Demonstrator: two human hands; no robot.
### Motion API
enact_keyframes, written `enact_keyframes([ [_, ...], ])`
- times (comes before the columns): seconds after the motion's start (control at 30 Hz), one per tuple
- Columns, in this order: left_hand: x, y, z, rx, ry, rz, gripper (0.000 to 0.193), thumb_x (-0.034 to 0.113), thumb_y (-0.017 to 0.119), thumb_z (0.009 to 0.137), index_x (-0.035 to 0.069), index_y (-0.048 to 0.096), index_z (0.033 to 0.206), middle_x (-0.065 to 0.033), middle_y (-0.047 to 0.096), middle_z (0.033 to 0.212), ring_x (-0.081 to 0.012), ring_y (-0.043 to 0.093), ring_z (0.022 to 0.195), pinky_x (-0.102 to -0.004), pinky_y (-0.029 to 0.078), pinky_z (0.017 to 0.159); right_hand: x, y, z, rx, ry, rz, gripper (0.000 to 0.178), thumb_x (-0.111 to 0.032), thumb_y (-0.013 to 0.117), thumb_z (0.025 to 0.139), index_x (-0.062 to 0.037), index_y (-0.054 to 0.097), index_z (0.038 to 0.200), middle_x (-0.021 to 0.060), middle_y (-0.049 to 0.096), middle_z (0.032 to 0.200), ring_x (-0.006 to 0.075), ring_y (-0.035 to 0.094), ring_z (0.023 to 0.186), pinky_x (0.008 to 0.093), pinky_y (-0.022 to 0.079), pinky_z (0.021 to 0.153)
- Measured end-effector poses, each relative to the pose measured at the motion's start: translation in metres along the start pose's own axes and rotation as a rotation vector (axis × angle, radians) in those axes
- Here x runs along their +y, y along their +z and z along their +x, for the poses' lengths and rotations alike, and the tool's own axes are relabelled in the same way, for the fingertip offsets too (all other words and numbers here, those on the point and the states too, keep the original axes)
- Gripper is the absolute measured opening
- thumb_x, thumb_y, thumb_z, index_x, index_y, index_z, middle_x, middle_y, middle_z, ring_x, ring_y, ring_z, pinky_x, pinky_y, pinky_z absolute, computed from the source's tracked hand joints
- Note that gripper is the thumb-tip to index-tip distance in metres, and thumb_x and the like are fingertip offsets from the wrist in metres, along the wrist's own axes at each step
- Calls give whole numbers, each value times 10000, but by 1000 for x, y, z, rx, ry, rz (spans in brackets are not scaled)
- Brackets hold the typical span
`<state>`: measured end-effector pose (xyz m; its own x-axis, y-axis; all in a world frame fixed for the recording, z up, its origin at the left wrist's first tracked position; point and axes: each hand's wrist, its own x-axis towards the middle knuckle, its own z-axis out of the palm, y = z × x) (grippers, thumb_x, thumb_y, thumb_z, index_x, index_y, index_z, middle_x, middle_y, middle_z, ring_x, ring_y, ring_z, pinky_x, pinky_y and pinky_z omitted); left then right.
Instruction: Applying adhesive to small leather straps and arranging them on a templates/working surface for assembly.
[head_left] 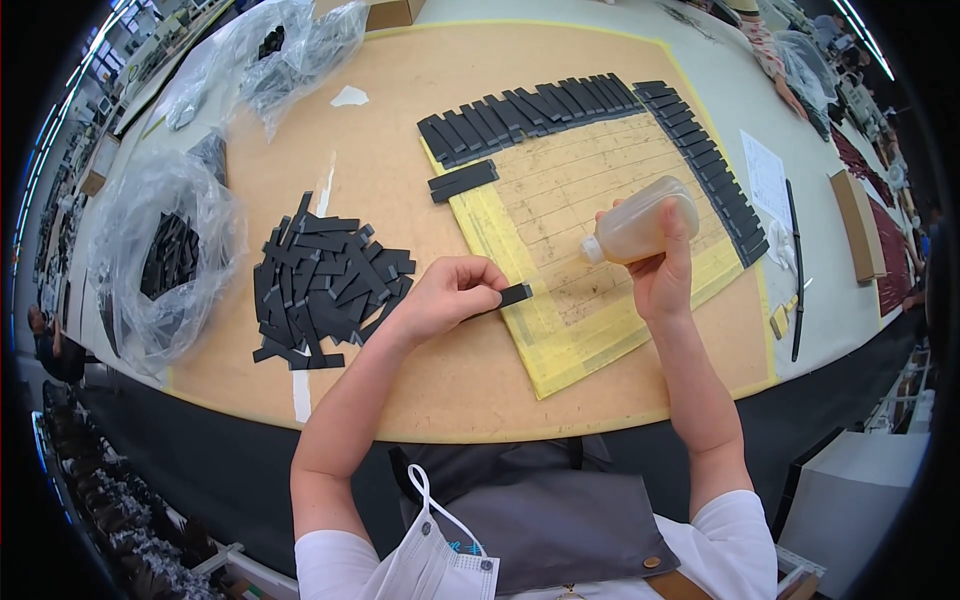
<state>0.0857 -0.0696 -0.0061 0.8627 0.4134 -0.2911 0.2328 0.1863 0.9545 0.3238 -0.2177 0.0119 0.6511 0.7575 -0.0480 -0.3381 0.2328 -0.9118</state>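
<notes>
My left hand (455,298) pinches a short black strip (514,294) between thumb and fingers, over the left edge of a board (580,230) bordered with yellow tape. Tilted above that board is a translucent squeeze bottle (640,222) with a pale liquid inside, and my right hand (660,260) is wrapped round it. The bottle's nozzle points left, toward the strip. Black strips (545,108) lie side by side along the board's far edge, and more line its right edge. Two strips (463,181) rest at its left edge.
A loose pile of black strips (325,280) lies left of my left hand. Beyond it, a clear plastic bag (165,260) holds more strips. Another crumpled bag (300,70) sits at the back left. To the right are a paper sheet (765,175), a black rod (796,270) and a cardboard piece (857,227).
</notes>
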Motion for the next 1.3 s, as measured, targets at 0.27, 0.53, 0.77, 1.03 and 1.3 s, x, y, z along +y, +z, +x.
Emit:
enact_keyframes([
  [0.27, -6, -1, 2, 7, 9, -47, 116, 98, 634, 842, 18, 684, 911, 74, 569, 720, 4, 456, 619, -188, 332, 546, 1, -7, 1, -48, 24, -63, 819, -620, 680, 863, -55, 394, 1381, 169, 596, 1207, 345, 674, 1085, 420, 548, 951],
  [0.53, -5, -1, 1, 8, 1, -42, 106, 100, 640, 844, 24, 683, 906, 75, 564, 715, 5, 451, 609, -188, 325, 538, 0, -3, 1, 27, 5, 27, 793, -604, 661, 884, -54, 389, 1387, 179, 606, 1200, 352, 669, 1093, 415, 543, 951],
  [0.77, -4, 0, 1, 16, 4, -41, 106, 101, 644, 846, 21, 682, 904, 75, 568, 718, 6, 457, 614, -185, 331, 543, -2, -6, 0, -18, 21, -30, 793, -611, 652, 890, -60, 380, 1392, 179, 594, 1213, 351, 665, 1108, 410, 544, 953],
  [1.03, -3, -2, 0, -2, -13, -27, 128, 85, 644, 837, 5, 687, 927, 54, 610, 766, 0, 500, 663, -178, 367, 594, 1, -3, 0, 28, 1, 12, 797, -595, 667, 887, -59, 369, 1396, 181, 587, 1222, 350, 666, 1105, 414, 551, 955],
  [1.3, -6, 0, 1, 11, 10, -43, 114, 90, 636, 843, 12, 685, 911, 70, 575, 721, 5, 465, 621, -185, 339, 552, -1, -5, -1, -35, 26, -85, 822, -616, 668, 870, -57, 373, 1396, 188, 605, 1181, 346, 681, 1059, 409, 555, 937],
])
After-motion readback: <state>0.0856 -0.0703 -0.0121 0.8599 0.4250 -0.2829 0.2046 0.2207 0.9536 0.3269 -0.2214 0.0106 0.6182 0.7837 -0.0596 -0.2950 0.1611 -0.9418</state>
